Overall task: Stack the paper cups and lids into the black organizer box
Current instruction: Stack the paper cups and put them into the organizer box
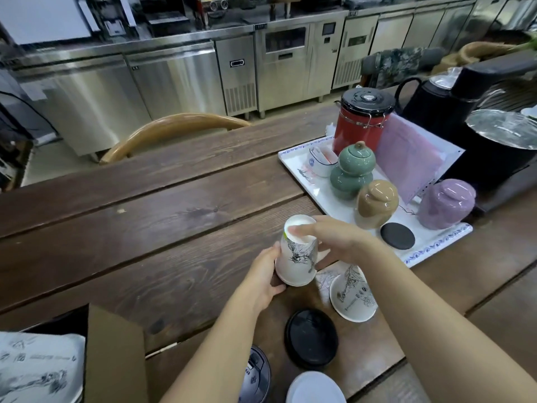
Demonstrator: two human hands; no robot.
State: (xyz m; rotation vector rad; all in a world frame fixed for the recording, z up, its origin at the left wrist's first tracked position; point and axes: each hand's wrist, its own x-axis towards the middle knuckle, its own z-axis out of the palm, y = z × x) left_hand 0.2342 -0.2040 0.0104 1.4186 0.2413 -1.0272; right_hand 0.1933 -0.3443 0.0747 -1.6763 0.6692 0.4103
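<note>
An upside-down paper cup (296,257) stands on the tabletop (145,228). Just right of it sits a second inverted cup (353,295); nearer the camera lies a black lid (311,338). Beyond the cup, a white tray (293,164) carries jars. The left hand (261,280) has its grip closed around the cup's side; the right hand (334,237) rests loosely open on its upturned base.
</note>
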